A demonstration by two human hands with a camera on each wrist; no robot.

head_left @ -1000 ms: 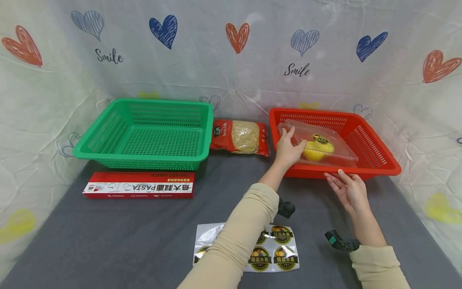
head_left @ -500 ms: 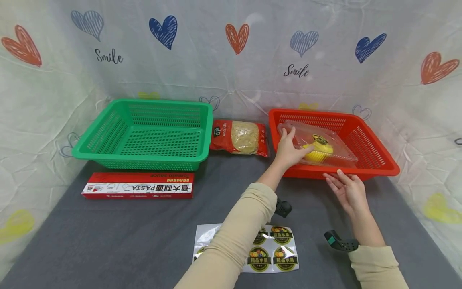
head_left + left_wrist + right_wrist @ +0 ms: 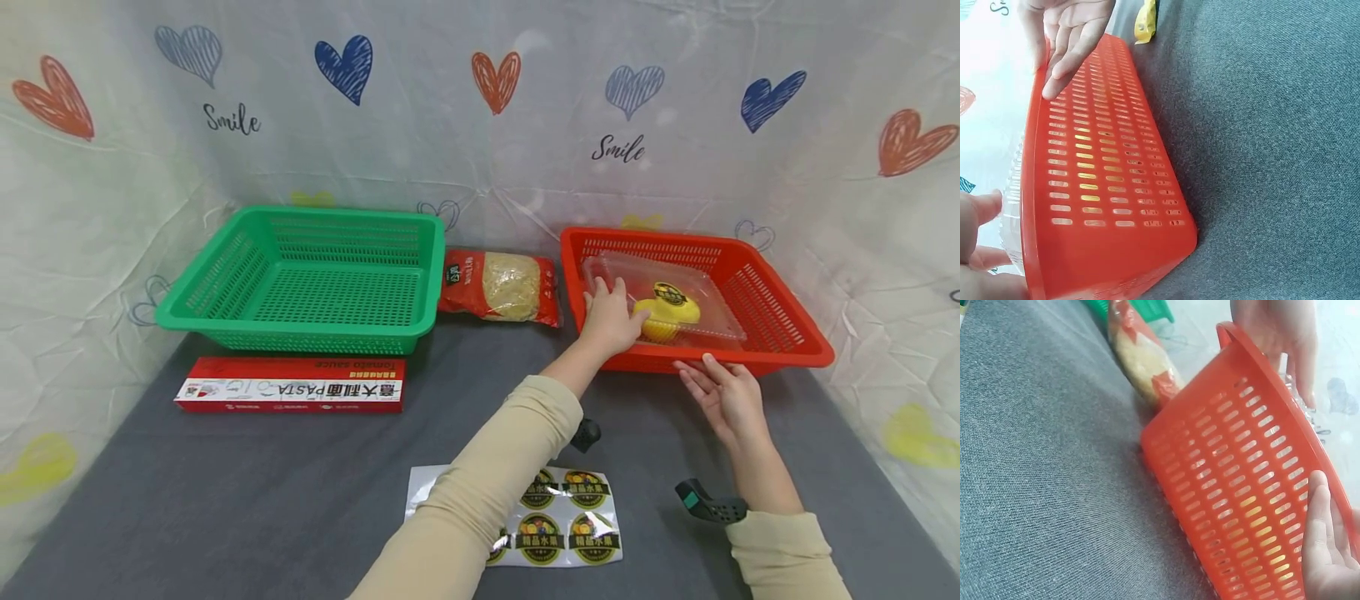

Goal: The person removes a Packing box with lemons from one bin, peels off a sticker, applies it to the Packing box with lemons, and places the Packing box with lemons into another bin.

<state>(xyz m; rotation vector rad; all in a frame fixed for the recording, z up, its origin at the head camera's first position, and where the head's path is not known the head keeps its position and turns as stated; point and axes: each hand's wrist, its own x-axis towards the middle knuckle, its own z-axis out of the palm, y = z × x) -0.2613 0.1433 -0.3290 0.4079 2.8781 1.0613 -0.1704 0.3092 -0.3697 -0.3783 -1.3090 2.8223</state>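
In the head view, a clear plastic box [image 3: 716, 315] lies in the red basket [image 3: 776, 296]. Yellow fruit [image 3: 678, 311] shows through it under a round black-and-gold label [image 3: 670, 293]. My left hand [image 3: 609, 325] reaches over the basket's near-left rim, with its fingers spread at the box's left end. The left wrist view shows its thumb and fingers apart beside the clear plastic. My right hand [image 3: 727, 400] holds the basket's front rim, thumb on top and the other fingers against the outer wall.
A sheet of round labels [image 3: 566, 533] lies in front, partly under my left sleeve. To the left stand a green basket [image 3: 300, 337] and a red-and-white pasta box [image 3: 292, 387]. A red-and-clear bag of noodles [image 3: 510, 283] lies between the baskets.
My left hand has drawn slightly toward me at the clear box, its fingers now lower on the left end. The right hand keeps its hold on the rim.
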